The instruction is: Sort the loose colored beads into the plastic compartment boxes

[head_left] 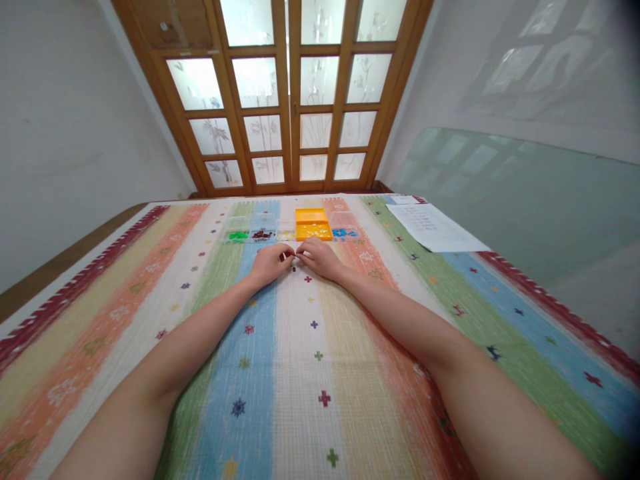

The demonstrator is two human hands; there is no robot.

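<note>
My left hand (271,263) and my right hand (321,257) meet fingertip to fingertip above the striped tablecloth (295,373). Both are closed in a pinch, and whatever lies between the fingers is too small to make out. Just beyond them, an orange box (311,217) stands with its lid up and small white pieces inside. To its left are clear boxes with green pieces (239,236), dark red-brown pieces (263,235) and pale yellow pieces (287,236). Blue pieces (344,233) lie in another clear box to its right.
A printed sheet of paper (433,227) lies at the far right of the table, with a smaller paper (404,199) behind it. A glass panel (525,193) leans along the right wall. Wooden doors with glass panes (290,120) stand beyond the table's far edge.
</note>
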